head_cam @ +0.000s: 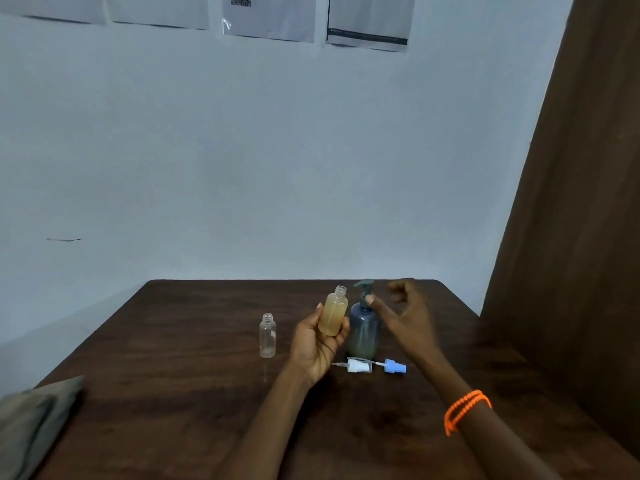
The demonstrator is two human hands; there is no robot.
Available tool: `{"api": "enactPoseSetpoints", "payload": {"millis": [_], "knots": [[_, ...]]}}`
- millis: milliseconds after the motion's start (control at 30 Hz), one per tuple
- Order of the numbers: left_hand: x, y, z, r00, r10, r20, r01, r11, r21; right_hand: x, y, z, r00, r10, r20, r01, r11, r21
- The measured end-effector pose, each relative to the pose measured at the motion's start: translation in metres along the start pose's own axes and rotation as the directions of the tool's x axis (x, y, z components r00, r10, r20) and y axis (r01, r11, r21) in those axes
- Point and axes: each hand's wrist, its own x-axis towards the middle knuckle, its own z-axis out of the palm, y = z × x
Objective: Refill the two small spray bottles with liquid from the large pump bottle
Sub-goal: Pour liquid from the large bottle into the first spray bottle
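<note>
Toward the table's (173,393) far edge, the pump bottle (363,327) stood under the loosely curled, empty right hand (408,317), while the left hand (318,344) gripped the uncapped, nearly full spray bottle (333,315), which could spill if tipped; the empty spray bottle (267,336) stood alongside.

Two small spray bottles are showing: one filled with amber liquid (332,315) and one clear, empty one (267,336). One large pump bottle (363,327) is standing by them. Two loose spray caps are lying nearby, one white (358,365) and one blue (394,366).
</note>
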Motion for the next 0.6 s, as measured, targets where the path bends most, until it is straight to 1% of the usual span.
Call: {"api": "enactPoseSetpoints", "payload": {"millis": [67,100,133,167,233,267,367,433,467,533,600], "knots": [[-0.001,0.001,-0.002,1.000,-0.003,-0.015,0.002,1.000,-0.015,-0.007,-0.010,0.001,0.978,-0.202,-0.049,0.194,0.973,-0.124],[-0.002,0.001,-0.003,1.000,-0.001,-0.017,0.000,1.000,-0.019,-0.009,-0.014,0.005,0.967,-0.251,-0.032,0.244,0.959,-0.146],[-0.002,0.002,-0.003,1.000,0.006,-0.013,-0.006,1.000,-0.023,-0.012,-0.019,0.009,0.963,-0.269,0.013,0.268,0.952,-0.151],[-0.004,0.001,-0.003,1.000,0.011,0.006,-0.011,1.000,-0.013,-0.014,-0.025,0.014,0.964,-0.256,0.074,0.264,0.953,-0.149],[-0.010,0.001,0.000,0.998,0.027,0.048,-0.028,0.999,0.030,-0.018,-0.031,0.026,0.964,-0.182,0.196,0.211,0.968,-0.135],[-0.014,0.000,0.001,0.997,0.035,0.064,-0.039,0.997,0.060,-0.019,-0.032,0.032,0.962,-0.151,0.230,0.182,0.976,-0.120],[-0.022,0.000,-0.005,0.994,0.046,0.098,-0.058,0.991,0.119,-0.024,-0.035,0.043,0.955,-0.109,0.277,0.120,0.993,-0.024],[-0.025,0.003,-0.014,0.996,0.049,0.069,-0.058,0.989,0.134,-0.028,-0.033,0.047,0.945,-0.098,0.312,0.091,0.995,0.038],[-0.027,0.005,-0.018,0.997,0.056,0.048,-0.063,0.983,0.171,-0.031,-0.032,0.048,0.940,-0.087,0.331,0.072,0.996,0.060],[-0.031,0.008,-0.025,0.995,0.095,0.024,-0.097,0.934,0.345,-0.036,-0.027,0.053,0.929,-0.066,0.365,0.039,0.996,0.080],[-0.035,0.012,-0.029,0.982,0.191,-0.003,-0.160,0.833,0.529,-0.039,-0.021,0.058,0.922,-0.062,0.382,0.042,0.997,0.060]]}}
